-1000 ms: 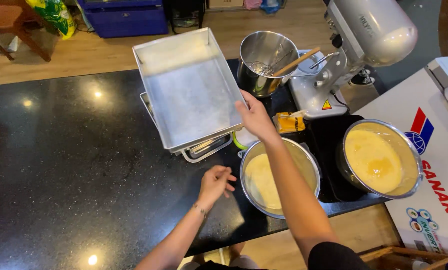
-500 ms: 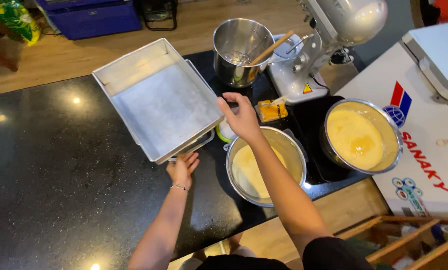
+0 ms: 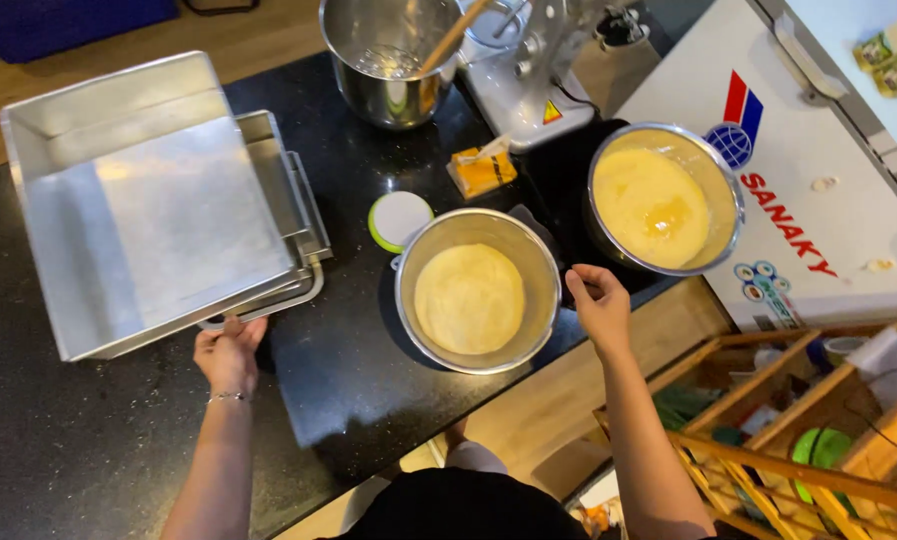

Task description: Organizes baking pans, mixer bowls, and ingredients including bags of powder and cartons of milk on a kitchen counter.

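A large empty metal tray (image 3: 168,230) lies on top of a stack of similar trays (image 3: 293,200) on the black counter. My left hand (image 3: 230,355) grips the stack's near edge, fingers curled under the rim. My right hand (image 3: 600,305) hovers just right of a steel bowl (image 3: 540,262) that holds a round lump of pale dough (image 3: 468,298). Its fingers are loosely bent and it holds nothing.
A second steel bowl (image 3: 726,190) of yellow batter sits to the right. A steel pot (image 3: 368,90) with a wooden spoon, a stand mixer (image 3: 528,80), a yellow pack (image 3: 483,172) and a green-rimmed white lid (image 3: 400,218) stand behind. White chest freezer (image 3: 838,230) and wooden rack (image 3: 768,450) are on the right.
The raised tray has come down onto the stack. My right hand let go of it and moved right, past the dough bowl. My left hand now grips the near edge.
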